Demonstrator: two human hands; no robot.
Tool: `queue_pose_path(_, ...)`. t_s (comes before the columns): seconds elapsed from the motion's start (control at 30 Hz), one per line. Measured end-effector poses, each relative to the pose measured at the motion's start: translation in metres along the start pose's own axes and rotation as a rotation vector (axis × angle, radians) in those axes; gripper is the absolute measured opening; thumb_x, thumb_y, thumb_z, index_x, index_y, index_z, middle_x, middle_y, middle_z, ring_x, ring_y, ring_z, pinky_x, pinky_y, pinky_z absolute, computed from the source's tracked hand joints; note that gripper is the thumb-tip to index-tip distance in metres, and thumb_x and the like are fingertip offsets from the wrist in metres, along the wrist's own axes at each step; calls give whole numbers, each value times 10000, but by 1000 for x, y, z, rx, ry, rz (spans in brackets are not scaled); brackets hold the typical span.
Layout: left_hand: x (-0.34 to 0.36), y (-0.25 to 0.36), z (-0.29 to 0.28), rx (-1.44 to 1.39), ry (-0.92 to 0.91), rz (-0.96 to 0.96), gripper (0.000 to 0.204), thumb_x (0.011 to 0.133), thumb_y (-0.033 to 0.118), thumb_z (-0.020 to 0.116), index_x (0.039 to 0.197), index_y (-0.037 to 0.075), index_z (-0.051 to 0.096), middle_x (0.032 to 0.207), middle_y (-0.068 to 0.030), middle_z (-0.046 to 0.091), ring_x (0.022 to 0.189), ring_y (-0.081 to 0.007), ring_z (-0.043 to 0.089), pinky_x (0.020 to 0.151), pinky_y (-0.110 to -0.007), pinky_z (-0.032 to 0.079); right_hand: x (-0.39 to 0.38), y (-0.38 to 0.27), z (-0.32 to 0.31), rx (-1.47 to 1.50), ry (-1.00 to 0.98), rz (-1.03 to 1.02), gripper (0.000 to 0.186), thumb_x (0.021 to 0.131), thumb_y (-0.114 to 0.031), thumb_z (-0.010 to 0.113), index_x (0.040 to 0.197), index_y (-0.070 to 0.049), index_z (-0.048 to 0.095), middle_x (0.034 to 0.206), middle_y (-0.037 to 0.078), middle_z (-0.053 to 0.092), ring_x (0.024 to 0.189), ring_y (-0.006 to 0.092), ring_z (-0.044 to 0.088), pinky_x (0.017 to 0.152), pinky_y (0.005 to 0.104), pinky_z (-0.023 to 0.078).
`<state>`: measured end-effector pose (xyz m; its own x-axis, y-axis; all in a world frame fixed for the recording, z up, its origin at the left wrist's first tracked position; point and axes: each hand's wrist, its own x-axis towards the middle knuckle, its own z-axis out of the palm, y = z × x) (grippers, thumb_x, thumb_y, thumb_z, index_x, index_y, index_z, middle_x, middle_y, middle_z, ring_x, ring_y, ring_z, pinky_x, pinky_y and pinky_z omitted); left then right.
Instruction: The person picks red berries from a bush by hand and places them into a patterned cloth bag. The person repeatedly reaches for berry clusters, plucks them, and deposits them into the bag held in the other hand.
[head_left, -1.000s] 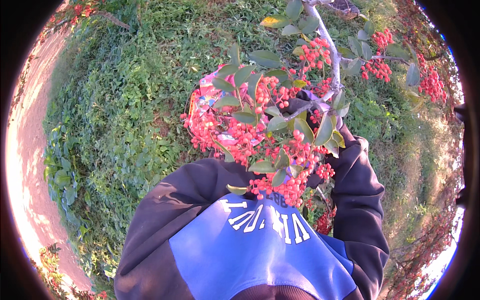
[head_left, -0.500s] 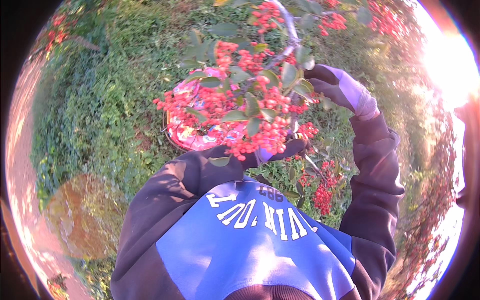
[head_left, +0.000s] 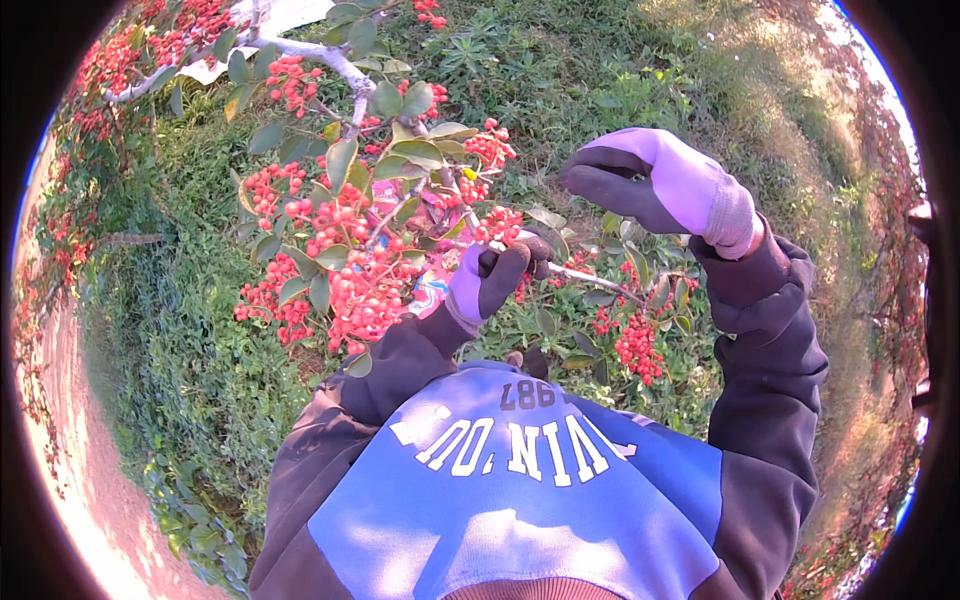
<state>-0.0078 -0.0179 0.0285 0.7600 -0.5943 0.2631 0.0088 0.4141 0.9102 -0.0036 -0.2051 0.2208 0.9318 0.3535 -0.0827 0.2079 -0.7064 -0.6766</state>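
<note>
My left hand (head_left: 498, 275), in a purple glove with a black palm and fingers, is closed around a thin branch (head_left: 575, 273) just in front of my chest. Clusters of red berries (head_left: 365, 300) and green leaves hang from this branch on the left. To the right of the berries, my right hand (head_left: 655, 188), gloved alike, is raised apart from the branch. Its thumb and fingers meet in a pinch; whatever lies between the tips is hidden. Behind the berries shows part of a container's pink patterned lining (head_left: 432, 285), mostly covered by leaves.
A thicker grey branch (head_left: 320, 52) runs across the upper left, with more berry clusters (head_left: 110, 65) beyond it. A white sheet (head_left: 285, 12) shows at the top. Low green plants (head_left: 200, 390) cover the ground, and a bare dirt path (head_left: 85, 430) runs along the left.
My right hand has come away from the leafy branch. My left hand, mostly hidden before, now shows on the stem. The view has shifted, so branch and berries appear farther left.
</note>
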Motion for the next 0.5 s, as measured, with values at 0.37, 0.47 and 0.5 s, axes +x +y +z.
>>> queue_pose_path(0.37, -8, 2, 6, -32, 154, -79, 291, 958, 268, 476, 883, 23, 616, 778, -58, 623, 706, -128, 567, 635, -283, 438, 24, 2, 58, -13, 199, -395, 198, 818, -210, 631, 881, -23, 650, 757, 150, 627, 691, 322, 616, 640, 393, 492)
queue_pose_path(0.47, -10, 2, 6, -54, 169, -109, 302, 956, 266, 479, 847, 24, 622, 781, -49, 629, 687, -113, 572, 628, -272, 439, 25, -1, 63, -134, 298, -403, 159, 812, -180, 610, 849, -28, 640, 737, 149, 618, 688, 332, 613, 638, 416, 487)
queue_pose_path(0.5, -8, 1, 5, 17, 130, -28, 313, 959, 275, 479, 849, 17, 618, 773, -60, 628, 679, -122, 580, 629, -274, 444, 24, -2, 63, -49, 282, -370, 146, 807, -169, 595, 832, -28, 627, 721, 150, 611, 694, 344, 606, 632, 434, 481)
